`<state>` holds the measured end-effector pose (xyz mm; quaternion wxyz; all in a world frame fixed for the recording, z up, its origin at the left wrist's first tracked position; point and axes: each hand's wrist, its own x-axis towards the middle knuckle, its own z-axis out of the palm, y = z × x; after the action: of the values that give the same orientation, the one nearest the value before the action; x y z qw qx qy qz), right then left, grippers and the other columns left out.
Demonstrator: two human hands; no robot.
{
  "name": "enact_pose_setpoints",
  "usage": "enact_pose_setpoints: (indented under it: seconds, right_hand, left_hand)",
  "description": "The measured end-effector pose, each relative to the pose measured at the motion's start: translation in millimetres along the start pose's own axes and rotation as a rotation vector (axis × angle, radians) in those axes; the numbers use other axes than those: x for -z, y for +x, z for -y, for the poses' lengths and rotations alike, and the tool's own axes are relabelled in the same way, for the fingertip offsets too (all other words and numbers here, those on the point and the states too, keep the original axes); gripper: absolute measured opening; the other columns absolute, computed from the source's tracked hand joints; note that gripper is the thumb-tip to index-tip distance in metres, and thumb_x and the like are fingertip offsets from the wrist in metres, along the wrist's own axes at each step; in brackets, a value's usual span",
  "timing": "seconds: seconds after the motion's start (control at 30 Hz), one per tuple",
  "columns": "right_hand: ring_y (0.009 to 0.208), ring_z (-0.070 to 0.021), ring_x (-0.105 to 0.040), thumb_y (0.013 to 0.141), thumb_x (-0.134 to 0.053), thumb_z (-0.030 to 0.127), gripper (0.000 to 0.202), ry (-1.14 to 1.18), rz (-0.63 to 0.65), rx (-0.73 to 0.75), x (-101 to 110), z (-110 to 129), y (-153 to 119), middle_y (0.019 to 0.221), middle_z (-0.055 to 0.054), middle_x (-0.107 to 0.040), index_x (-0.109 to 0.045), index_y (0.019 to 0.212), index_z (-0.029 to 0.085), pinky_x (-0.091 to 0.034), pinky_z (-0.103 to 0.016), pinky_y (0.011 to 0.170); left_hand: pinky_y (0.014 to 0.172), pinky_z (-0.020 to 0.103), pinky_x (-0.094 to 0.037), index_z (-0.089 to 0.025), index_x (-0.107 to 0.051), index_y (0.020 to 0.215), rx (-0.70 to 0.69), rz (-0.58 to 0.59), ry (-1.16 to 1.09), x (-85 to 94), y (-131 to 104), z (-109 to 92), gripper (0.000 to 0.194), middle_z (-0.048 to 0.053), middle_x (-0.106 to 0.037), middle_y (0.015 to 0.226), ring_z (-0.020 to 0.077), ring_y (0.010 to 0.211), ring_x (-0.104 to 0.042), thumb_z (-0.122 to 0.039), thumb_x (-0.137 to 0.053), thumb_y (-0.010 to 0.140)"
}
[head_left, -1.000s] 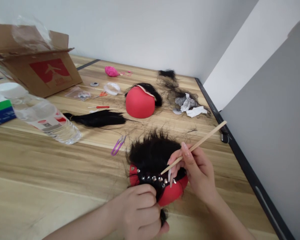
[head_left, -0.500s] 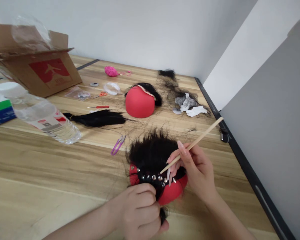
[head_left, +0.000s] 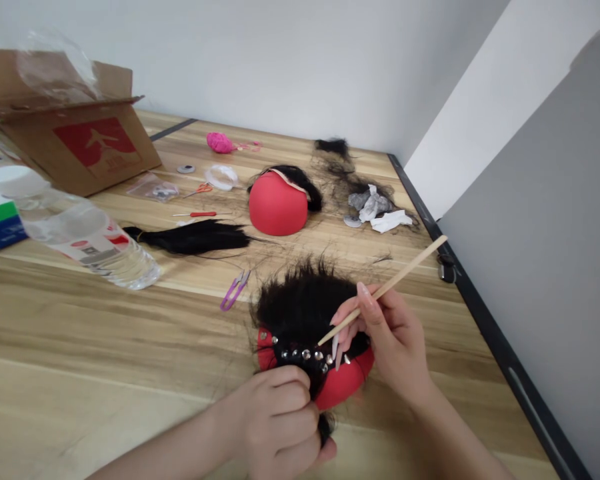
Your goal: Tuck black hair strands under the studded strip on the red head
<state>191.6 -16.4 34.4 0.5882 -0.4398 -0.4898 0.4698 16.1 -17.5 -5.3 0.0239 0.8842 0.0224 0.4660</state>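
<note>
Since a second ago, little has moved: my right hand and the wooden stick have swung very slightly leftward, while my left hand keeps its place.

My right thumb and forefinger pinch the stick around its middle; the other fingers reach down, long nails beside the shiny studs. Whether those nails touch, I can't tell. My left fingers are curled tight around a lock of hair, its end poking out below my fist.

The studded red head form, covered by black hair, sits on the near part of the tabletop, well in from its right edge. The purple thread snips lie farther from that edge.

The stick's point stands right by the row of studs, so I'd judge the grip should stay light and the stick low-angled, sliding under strands without snagging a stud. A steady, gentle pull from my left would help, I think: too slack and hairs stray, too hard and the form may tip.
</note>
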Motion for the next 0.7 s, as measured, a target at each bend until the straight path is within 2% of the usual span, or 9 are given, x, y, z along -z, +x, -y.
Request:
enact_pose_setpoints:
  seconds: [0.7]
  right_hand:
    - [0.059, -0.009, -0.068, 0.097, -0.048, 0.031, 0.017, 0.04, 0.022, -0.026, 1.5, 0.1, -0.1, 0.085, -0.003, -0.072, -0.055, 0.087, 0.018, -0.054, -0.017, 0.046]
  left_hand:
    - [0.051, 0.024, -0.045, -0.014, -0.049, 0.044, -0.002, -0.006, 0.003, -0.6, -0.7, 0.5, 0.038, 0.0, -0.048, 0.048, 0.0111, 0.052, -0.041, -0.012, -0.057, 0.081]
